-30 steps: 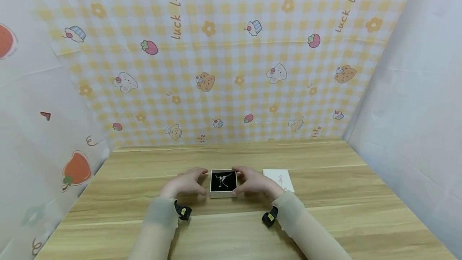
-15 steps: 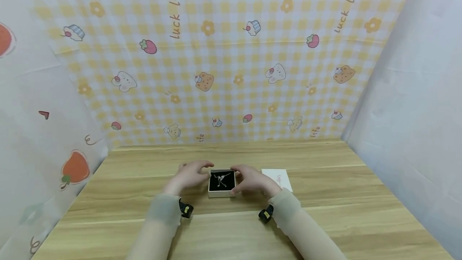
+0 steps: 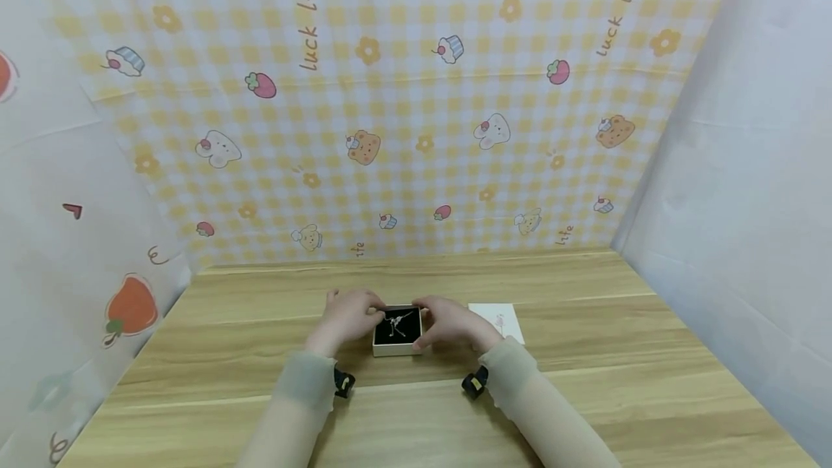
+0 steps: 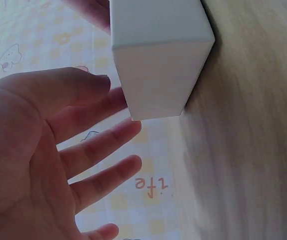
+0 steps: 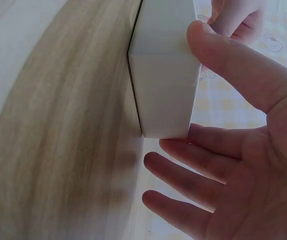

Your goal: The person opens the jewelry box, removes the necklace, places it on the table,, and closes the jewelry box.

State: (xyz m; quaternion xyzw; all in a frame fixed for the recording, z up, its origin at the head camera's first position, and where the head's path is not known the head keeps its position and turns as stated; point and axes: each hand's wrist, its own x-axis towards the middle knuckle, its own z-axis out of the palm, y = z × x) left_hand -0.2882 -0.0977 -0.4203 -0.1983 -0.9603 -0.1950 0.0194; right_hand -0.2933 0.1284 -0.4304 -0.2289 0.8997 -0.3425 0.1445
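Observation:
A small white jewelry box [image 3: 398, 350] sits on the table with a black lining [image 3: 406, 331] inside. On the lining lies a thin silvery necklace [image 3: 396, 322]. My right hand [image 3: 450, 321] holds the box by its right side, thumb at the near corner and fingers at the far one. Over the box's far left corner is my left hand [image 3: 349, 318], its thumb and index finger reaching past the rim. In the left wrist view the thumb [image 4: 96, 86] is apart from the index finger, whose tip is hidden behind the box; the other fingers are spread.
To the right, partly behind my right hand, a white lid [image 3: 497, 318] with pink writing lies on the wood-grain table [image 3: 585, 352]. A yellow checked cloth [image 3: 403, 92] hangs behind the table, and pale cloths stand at both sides.
My left hand has moved from beside the box up and right to its far left corner. The right hand stays at the box's right side. The head view has shifted slightly.

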